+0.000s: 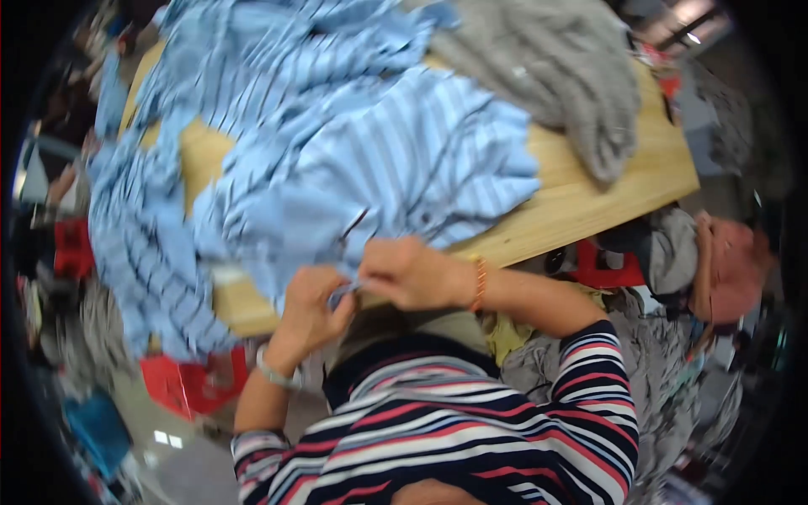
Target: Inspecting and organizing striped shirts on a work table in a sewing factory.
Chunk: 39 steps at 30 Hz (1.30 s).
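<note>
Close to my body at the table's near edge, my left hand (313, 307) is closed on a small fold of pale blue cloth (343, 292). My right hand (411, 273) pinches at the other end of this fold, so the two hands nearly meet. Just beyond them a light blue striped garment (396, 151) lies crumpled. A thin dark strip (353, 224) shows on it near my right hand; blur hides what it is. Whether the fold belongs to this garment I cannot tell.
More blue striped garments (278, 50) cover the far left and hang over the left edge of the wooden table (581, 210). A grey-brown knitted cloth (547, 67) lies at the far right. Red stools (189, 383) stand below. Another person (728, 269) sits at right beside grey cloth heaps (648, 362).
</note>
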{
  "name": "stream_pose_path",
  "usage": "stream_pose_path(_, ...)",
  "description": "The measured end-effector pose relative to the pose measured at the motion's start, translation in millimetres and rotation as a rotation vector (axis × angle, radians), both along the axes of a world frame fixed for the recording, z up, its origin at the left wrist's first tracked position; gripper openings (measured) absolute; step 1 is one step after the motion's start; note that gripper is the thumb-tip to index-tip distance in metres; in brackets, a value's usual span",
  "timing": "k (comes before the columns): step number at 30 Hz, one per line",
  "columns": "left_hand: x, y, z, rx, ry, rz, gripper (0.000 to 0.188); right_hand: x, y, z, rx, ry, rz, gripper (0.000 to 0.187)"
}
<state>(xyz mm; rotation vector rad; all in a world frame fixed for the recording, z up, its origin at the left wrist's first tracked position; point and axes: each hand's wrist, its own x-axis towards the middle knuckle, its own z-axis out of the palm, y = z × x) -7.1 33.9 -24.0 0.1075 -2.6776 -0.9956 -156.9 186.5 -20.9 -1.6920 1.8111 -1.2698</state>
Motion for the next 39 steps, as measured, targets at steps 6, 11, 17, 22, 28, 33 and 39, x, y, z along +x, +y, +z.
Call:
stream_pose_path(6,-15.3,-10.3,11.7,0.536,-0.615,-0.072,0.025,-0.8,1.6,-2.4,0.101,0.0,0.112,0.014)
stream_pose_path(11,-23.7,-14.2,-7.9,1.622,-0.325,0.023,0.041,-8.1,4.1,3.8,0.167,-0.111,0.174,0.012)
stream_pose_path(17,-31.3,-6.8,-33.3,1.806,-0.111,0.221,0.029,-4.8,7.8,6.9,0.008,-0.166,0.134,0.012)
stream_pose_path(22,-22.8,8.0,-21.1,0.855,0.124,0.259,0.031,0.9,9.1,10.2,-0.065,0.076,0.018,0.016)
stream_pose_path(28,-19.3,20.8,-9.9,1.111,0.085,0.323,0.043,8.4,6.1,9.6,0.005,0.159,-0.065,0.018)
stream_pose_path(33,-19.6,24.1,-10.0,1.338,0.059,0.355,0.033,8.4,4.8,9.3,-0.028,0.209,-0.077,0.018)
stream_pose_path(39,-23.8,23.2,-16.1,1.377,0.076,0.296,0.036,9.7,3.6,11.6,-0.016,0.228,-0.141,0.016)
